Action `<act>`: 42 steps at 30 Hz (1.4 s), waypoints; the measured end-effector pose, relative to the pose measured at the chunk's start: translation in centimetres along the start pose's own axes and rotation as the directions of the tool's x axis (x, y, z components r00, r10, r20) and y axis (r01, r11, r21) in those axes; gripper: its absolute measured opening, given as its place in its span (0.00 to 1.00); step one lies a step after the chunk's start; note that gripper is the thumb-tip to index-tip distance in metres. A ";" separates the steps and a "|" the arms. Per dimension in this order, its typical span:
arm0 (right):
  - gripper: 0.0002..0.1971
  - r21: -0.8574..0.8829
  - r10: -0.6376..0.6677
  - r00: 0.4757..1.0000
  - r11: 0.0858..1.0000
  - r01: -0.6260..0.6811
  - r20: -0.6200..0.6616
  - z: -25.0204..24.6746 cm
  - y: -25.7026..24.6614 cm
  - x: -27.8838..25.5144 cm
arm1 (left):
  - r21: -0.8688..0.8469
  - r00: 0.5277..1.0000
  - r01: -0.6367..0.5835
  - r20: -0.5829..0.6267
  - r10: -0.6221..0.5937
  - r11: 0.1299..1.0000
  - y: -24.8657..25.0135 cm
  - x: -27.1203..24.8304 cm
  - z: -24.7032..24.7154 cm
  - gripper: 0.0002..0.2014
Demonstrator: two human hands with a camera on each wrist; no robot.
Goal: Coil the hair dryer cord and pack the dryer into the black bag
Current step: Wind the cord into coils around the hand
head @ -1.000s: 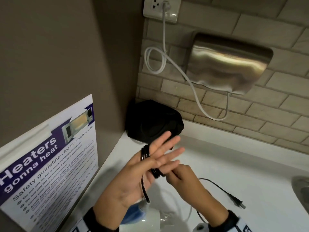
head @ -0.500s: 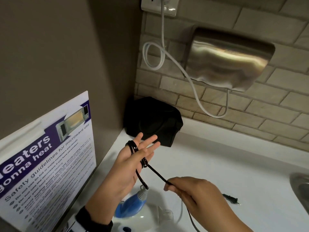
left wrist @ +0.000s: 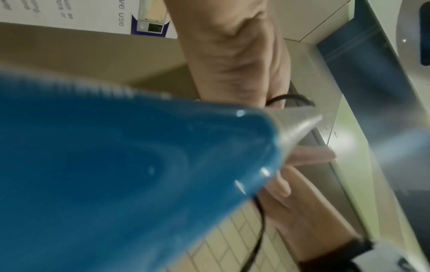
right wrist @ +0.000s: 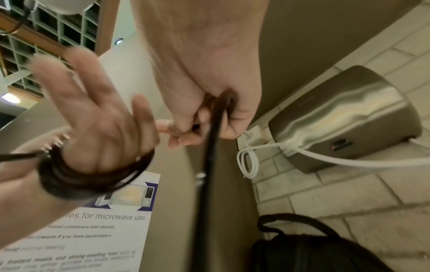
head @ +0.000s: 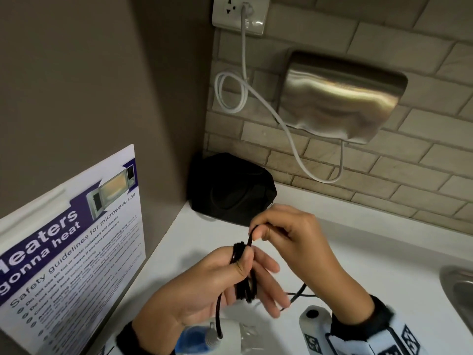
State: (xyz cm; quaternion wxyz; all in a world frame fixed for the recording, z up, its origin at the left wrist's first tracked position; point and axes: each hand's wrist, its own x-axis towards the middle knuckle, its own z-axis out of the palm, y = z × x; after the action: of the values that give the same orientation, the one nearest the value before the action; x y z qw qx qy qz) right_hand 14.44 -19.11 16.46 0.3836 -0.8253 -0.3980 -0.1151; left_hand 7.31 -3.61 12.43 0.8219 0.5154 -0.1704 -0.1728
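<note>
The black cord (head: pixel 247 290) is wound in several loops around my left hand (head: pixel 258 275), whose fingers are straight and spread, with the thumb lying along the coil. Just above those fingers, my right hand (head: pixel 261 233) pinches the free run of cord. That run trails down to the counter behind my left fingers. The white and blue hair dryer (head: pixel 202 338) lies below my left wrist and fills the left wrist view (left wrist: pixel 116 174). In the right wrist view the coil (right wrist: pixel 93 176) rings my left hand (right wrist: pixel 93 119). The black bag (head: pixel 230 190) sits in the far corner.
A steel wall dryer (head: pixel 340 98) hangs on the brick wall, its white cable (head: pixel 294 139) looping to a socket (head: pixel 230 14). A microwave safety poster (head: pixel 71 252) leans at left. The white counter (head: pixel 358 252) runs right to a sink rim (head: pixel 458 285).
My right hand has risen from low on the right to just above my left fingers, carrying the cord up over the coil. My left hand has turned slightly.
</note>
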 end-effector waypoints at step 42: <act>0.13 0.591 0.466 0.537 0.037 -0.806 0.703 3.4 3.4 -1.8 | 0.212 0.646 0.225 -0.764 0.017 0.951 -3.4 4.7 -3.2 0.32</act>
State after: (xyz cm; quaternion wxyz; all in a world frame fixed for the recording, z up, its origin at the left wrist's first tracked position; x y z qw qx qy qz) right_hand 15.38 -18.98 11.43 0.6907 -0.5765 -0.0280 0.4357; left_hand 12.58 -4.62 8.49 0.7219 0.6629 0.1949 0.0372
